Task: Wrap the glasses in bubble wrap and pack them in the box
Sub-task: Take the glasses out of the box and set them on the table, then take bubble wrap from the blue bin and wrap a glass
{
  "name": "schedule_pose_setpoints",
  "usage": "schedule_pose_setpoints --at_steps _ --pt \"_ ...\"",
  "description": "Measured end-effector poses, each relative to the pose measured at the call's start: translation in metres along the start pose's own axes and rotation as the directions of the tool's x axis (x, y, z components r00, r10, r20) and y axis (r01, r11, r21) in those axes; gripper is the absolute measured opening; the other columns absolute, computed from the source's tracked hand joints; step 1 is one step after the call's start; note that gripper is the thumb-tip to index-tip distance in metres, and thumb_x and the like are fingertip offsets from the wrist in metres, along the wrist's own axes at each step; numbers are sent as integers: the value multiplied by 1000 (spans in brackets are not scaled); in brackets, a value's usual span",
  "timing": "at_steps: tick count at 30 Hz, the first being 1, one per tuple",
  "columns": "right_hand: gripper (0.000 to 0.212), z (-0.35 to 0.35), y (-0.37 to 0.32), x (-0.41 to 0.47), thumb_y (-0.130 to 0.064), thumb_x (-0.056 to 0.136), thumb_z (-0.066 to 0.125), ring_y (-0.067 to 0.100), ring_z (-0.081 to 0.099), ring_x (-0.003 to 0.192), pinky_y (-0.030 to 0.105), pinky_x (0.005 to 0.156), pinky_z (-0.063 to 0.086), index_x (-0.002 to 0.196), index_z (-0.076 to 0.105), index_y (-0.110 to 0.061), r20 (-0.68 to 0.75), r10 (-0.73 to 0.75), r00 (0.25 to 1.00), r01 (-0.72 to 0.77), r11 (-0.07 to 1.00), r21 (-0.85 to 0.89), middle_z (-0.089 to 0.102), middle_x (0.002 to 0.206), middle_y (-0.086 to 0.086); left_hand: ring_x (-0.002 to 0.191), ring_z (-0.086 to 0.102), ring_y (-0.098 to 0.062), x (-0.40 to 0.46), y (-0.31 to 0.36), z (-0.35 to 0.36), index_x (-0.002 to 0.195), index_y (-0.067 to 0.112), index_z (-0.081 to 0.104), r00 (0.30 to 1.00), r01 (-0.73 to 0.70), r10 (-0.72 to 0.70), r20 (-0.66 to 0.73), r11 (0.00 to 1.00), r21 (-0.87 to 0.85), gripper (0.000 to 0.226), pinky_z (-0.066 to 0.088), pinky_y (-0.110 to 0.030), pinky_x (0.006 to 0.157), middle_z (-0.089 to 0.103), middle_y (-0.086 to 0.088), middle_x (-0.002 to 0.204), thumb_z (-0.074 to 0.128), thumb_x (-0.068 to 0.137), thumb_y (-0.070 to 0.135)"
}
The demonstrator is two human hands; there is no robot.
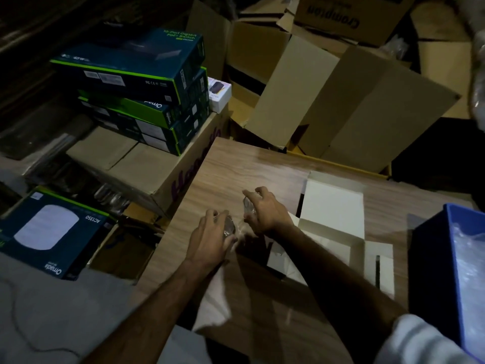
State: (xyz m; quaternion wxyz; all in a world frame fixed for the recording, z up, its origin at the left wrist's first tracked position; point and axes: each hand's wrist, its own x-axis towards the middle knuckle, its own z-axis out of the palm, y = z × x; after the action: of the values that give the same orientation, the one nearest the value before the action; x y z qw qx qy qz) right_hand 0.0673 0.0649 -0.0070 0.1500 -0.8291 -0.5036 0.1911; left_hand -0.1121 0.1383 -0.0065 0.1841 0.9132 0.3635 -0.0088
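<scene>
dim light, view down onto a wood-grain desk (236, 164). both hands near the middle of the desk, close together but apart.

left hand (210, 237): fingers curled over a small clear glass (228, 227), gripping it from above, low at the desk surface. which way its long axis runs is too dark to tell.

right hand (265, 211): fingers curled round a second glass (248, 204), thumb and forefinger spread over its upper end. this one looks roughly upright, long axis leaning slightly away from the person. a thin clear film shows between the two hands; cannot tell if it is bubble wrap.

white box (333, 214) lies open just right of the right hand, lid flap raised toward the far side.

blue bin (454, 248) at the desk's right edge, holding clear plastic wrap (469, 258).

left of the desk: stacked dark green-edged cartons (136, 82) on a brown carton (147, 166). open brown cartons (328, 101) beyond the desk.
</scene>
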Motion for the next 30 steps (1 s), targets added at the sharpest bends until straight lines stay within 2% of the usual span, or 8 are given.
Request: schedule_pose_setpoints --at_steps 5,9,12,17,21,25,28,30 --pt "56 -19 5 -32 -44 103 46 31 34 146 44 113 39 155 36 -26 -136 -5 991 -1 999 -37 32 162 13 140 36 -26 -4 10 -9 153 19 30 985 -108 109 -131 994 12 76 41 -40 111 34 -11 154 63 92 49" --pt "56 -35 23 -73 -38 103 46 33 36 146 44 120 31 154 40 -17 -319 23 948 -61 992 -111 36 160 17 152 19 -25 -1 49 -11 158 21 19 968 -202 197 -157 979 -16 78 23 -41 122 21 -11 164 55 95 49" --pt "57 -50 45 -109 -33 102 47 36 32 148 50 122 28 155 37 -12 -406 67 911 -135 981 -141 33 161 20 154 11 -23 -1 92 -11 159 25 14 935 -330 312 -170 939 -91 76 15 -41 124 11 -8 167 51 97 50" --pt "58 -75 96 -174 -34 105 41 30 16 155 47 127 7 159 26 -17 -509 208 835 -296 950 -96 18 167 15 154 8 -23 -4 170 -4 160 25 15 870 -481 462 -173 872 -91 71 12 -35 120 1 -5 169 49 101 46" --pt "60 -91 142 -234 -37 104 38 26 13 156 49 127 11 160 24 -19 -552 317 771 -414 909 -56 16 169 11 155 9 -26 -18 231 13 160 23 17 793 -608 598 -116 789 -91 68 18 -41 123 3 -8 169 45 102 46" --pt "62 -105 183 -294 -35 103 40 27 13 156 47 127 10 160 24 -17 -562 402 723 -470 882 26 16 168 14 155 11 -27 -33 297 34 159 22 22 748 -663 658 -86 743 -89 68 17 -41 123 4 -10 169 47 102 47" --pt "61 -104 221 -331 -40 102 38 32 21 154 51 123 23 157 33 -14 -576 459 676 -517 853 73 27 165 17 154 12 -27 -42 341 55 159 22 23 719 -695 693 -51 717 -55 67 16 -39 122 3 -9 169 46 101 49" --pt "63 -101 245 -350 -44 100 39 35 29 150 51 120 30 155 38 -13 -554 505 662 -551 829 98 33 162 19 155 5 -24 -47 368 71 159 24 18 702 -710 712 -10 700 -74 67 8 -36 123 -1 -7 169 44 102 49"
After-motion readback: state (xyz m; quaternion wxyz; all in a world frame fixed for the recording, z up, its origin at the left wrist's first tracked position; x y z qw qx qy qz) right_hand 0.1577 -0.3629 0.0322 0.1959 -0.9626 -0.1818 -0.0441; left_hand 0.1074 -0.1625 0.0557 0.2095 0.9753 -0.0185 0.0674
